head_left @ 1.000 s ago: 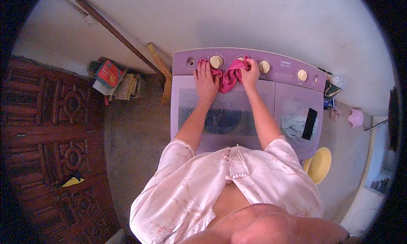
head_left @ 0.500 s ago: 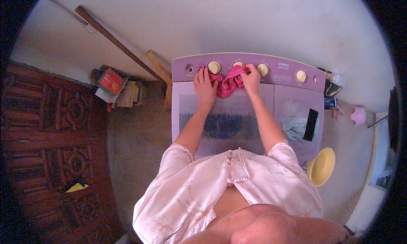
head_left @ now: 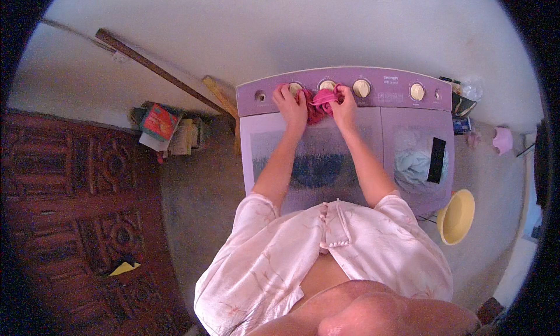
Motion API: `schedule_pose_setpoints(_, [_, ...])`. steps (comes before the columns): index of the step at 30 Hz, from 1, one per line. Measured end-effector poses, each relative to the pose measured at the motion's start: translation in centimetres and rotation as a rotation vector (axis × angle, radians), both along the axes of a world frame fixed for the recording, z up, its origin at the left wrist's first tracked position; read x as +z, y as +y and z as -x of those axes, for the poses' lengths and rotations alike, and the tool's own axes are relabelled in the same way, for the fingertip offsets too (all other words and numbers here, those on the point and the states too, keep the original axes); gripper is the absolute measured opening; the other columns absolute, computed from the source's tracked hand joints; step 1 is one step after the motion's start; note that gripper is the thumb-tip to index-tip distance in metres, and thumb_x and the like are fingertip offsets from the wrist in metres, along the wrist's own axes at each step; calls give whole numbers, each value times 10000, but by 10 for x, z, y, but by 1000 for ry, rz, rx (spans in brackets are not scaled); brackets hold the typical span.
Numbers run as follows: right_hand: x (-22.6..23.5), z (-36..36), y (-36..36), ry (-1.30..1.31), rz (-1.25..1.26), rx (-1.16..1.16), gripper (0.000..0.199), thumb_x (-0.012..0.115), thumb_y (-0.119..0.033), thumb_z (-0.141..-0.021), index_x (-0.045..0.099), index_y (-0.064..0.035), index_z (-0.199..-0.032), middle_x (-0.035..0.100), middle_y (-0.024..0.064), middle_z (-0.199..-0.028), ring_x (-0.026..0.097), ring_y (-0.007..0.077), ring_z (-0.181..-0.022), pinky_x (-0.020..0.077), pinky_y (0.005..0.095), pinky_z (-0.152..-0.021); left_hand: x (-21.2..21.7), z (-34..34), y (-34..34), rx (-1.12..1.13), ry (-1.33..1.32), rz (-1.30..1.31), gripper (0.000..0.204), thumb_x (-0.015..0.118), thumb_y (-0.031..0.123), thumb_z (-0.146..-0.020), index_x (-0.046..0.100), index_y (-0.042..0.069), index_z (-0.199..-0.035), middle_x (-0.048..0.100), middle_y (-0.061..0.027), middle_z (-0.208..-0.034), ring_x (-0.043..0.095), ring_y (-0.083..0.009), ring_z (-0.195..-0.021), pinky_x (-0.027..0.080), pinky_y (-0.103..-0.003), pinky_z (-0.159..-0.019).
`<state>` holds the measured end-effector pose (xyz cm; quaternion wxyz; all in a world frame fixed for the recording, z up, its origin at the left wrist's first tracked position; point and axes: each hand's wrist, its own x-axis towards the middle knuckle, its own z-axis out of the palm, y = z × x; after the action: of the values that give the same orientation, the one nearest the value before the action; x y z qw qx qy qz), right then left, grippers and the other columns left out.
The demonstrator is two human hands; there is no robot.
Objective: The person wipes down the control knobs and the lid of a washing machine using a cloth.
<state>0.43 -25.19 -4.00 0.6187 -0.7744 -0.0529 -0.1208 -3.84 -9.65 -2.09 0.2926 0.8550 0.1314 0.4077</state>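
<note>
A crumpled pink cloth (head_left: 318,107) is bunched between my two hands on the control panel (head_left: 385,105) of a purple twin-tub washing machine (head_left: 367,129). My left hand (head_left: 291,107) is closed on the cloth's left end, its fingers against the leftmost cream knob (head_left: 296,87). With fingers pinched, my right hand (head_left: 344,108) grips the cloth's right end, just below and right of the second knob (head_left: 327,86). The third knob (head_left: 361,88) is close to my right hand's fingers. Through the right see-through lid shows pale blue fabric (head_left: 413,165).
A black rectangle (head_left: 436,160) is on the right lid. A yellow basin (head_left: 458,217) stands right of the machine, a pink container (head_left: 502,141) farther back. Left are a carved wooden door (head_left: 76,178), stacked boxes and papers (head_left: 160,126), and a broom (head_left: 221,97) near the wall.
My left hand has shifted right and slightly up toward the leftmost knob, and the cloth is bunched more tightly between my hands. My right hand stays near the second knob. The view has shifted slightly.
</note>
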Motion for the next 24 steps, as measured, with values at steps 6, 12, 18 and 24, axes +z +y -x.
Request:
schedule_pose_setpoints(6, [6, 0, -2, -244, 246, -75, 476, 810, -56, -711, 588, -52, -1132, 637, 138, -1068, 638, 346, -1007, 518, 438, -878, 20, 0, 6, -65, 100, 72, 372, 734, 140, -866, 543, -22, -1141, 515, -242, -1182, 500, -445, -1126, 427, -531, -973])
schedule_pose_setpoints(12, [11, 3, -7, -222, 252, -59, 503, 811, -62, -717, 575, -72, -1161, 633, 144, -1073, 642, 362, -1010, 524, 447, -870, 25, -16, 8, -45, 245, 54, 369, 741, 168, -863, 542, -30, -1102, 523, -249, -1120, 511, -455, -1080, 438, -538, -937])
schedule_pose_setpoints(18, [8, 7, -2, -201, 261, -11, 518, 780, -31, -733, 564, -62, -1203, 630, 170, -1099, 643, 388, -1040, 525, 464, -893, 12, -5, 9, -28, 46, -24, 350, 748, 174, -857, 544, -17, -1068, 535, -233, -1100, 536, -447, -1084, 457, -532, -935])
schedule_pose_setpoints(24, [9, 2, -7, -281, 240, -38, 497, 782, -52, -743, 562, -65, -1188, 625, 163, -1099, 635, 388, -1047, 523, 458, -897, 46, -21, 14, -70, 258, 75, 307, 741, 198, -875, 527, -4, -964, 559, -213, -1014, 602, -437, -985, 499, -510, -839])
